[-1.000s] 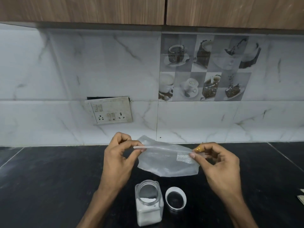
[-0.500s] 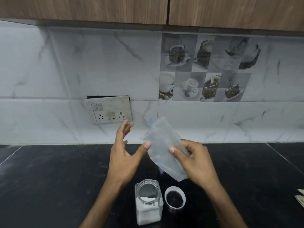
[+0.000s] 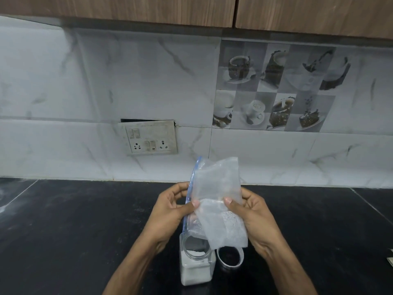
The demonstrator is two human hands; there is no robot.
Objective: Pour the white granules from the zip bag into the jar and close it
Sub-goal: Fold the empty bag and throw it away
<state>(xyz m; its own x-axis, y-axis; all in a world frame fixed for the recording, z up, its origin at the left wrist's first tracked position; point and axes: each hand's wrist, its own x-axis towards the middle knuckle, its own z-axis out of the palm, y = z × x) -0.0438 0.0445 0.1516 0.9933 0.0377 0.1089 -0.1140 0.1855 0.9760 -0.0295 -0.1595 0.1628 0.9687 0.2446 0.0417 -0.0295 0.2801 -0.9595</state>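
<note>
Jar: It stands open on the black counter, closest to the person. White granules already fill a good part of it.

Lid: It lies flat just beside the jar, on the right. It is not on the jar yet.

Zip bag: Half a second ago only the right hand held it, tipped to one side. Now it stands tall, just above the mouth of the jar. The blue zip edge runs down the left side. A small clump of granules sits low in the bag, near the right thumb.

Left hand: It was open and off the bag a moment ago. Now it is closed on the zip edge, thumb in front and fingers behind.

Right hand: It pinches the other side of the bag, thumb on the front.

What this means: Both hands have the bag again, over the jar. The person is likely getting ready to shake out the last granules. The bag looks almost empty, so the pouring seems nearly done. The lid comes next.

Wall: Behind are white marble tiles, a switch and socket plate and a tile with coffee cup pictures. Wooden cupboards hang on top.
</note>
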